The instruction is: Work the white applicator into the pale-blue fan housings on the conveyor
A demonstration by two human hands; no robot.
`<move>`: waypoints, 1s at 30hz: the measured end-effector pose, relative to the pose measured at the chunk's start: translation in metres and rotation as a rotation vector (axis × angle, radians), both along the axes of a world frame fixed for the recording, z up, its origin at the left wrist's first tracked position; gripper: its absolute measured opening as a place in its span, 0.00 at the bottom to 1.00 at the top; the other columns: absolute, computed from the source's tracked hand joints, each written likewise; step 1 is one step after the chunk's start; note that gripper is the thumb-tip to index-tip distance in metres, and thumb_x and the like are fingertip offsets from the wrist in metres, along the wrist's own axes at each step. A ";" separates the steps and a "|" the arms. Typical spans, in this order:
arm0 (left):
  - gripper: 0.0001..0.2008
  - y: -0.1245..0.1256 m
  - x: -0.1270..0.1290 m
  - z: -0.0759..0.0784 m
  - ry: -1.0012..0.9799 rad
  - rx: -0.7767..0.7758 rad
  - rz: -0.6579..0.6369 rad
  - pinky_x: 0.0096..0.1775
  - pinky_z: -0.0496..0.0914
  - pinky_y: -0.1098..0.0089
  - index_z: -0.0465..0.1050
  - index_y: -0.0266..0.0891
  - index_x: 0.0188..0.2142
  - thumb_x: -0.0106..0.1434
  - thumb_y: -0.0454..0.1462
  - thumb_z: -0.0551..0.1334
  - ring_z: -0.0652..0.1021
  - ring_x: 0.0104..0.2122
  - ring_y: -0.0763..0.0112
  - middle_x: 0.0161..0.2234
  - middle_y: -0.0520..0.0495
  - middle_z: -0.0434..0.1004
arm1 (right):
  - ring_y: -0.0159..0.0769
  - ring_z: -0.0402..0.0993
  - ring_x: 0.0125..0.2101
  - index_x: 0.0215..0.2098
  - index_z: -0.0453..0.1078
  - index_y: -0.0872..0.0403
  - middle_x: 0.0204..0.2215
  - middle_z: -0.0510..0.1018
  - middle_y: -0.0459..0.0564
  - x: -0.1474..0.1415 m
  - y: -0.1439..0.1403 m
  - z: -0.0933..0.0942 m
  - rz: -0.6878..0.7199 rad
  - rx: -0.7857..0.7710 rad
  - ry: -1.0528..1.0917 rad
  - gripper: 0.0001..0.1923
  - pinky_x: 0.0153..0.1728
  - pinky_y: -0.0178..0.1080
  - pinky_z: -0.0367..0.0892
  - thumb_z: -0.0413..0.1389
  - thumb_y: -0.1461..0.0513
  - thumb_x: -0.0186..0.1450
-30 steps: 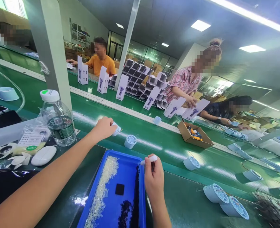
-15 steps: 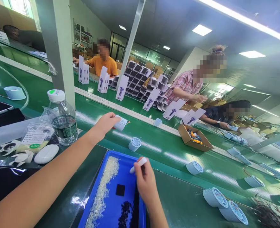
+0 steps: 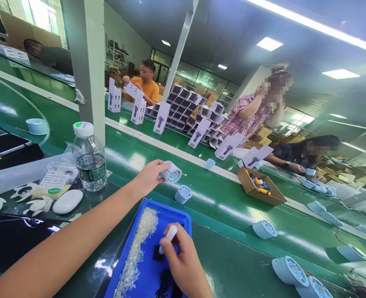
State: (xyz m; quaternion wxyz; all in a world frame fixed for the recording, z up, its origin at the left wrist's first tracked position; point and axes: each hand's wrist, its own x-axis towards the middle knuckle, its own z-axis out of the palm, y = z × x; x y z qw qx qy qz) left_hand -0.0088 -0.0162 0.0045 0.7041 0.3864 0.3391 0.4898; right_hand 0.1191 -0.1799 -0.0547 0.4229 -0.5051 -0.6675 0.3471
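Note:
My left hand is closed on a light-blue round plastic housing with thin wires at its end, held above the green belt. My right hand grips a white pen-like tool, whose lower end is at a small black square pad. That pad lies in a blue tray. Clear small rings fill the tray's left side, and small black parts lie partly hidden beneath my right hand. Another light-blue housing stands just past the tray.
A water bottle and a white oval case sit on the left. More blue housings rest along the belt at right. A cardboard box holds orange and black items. Several people work across the belt.
My right hand has lowered the white tool toward me, down to the black pad. My left hand has turned the housing so its open end shows. The view has shifted slightly.

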 end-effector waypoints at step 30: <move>0.17 -0.031 0.020 0.006 0.357 0.029 -0.216 0.32 0.65 0.69 0.66 0.37 0.26 0.46 0.47 0.66 0.73 0.28 0.70 0.27 0.50 0.74 | 0.41 0.74 0.42 0.43 0.63 0.53 0.43 0.74 0.53 0.014 0.010 0.002 -0.515 0.122 0.532 0.12 0.42 0.44 0.70 0.52 0.55 0.65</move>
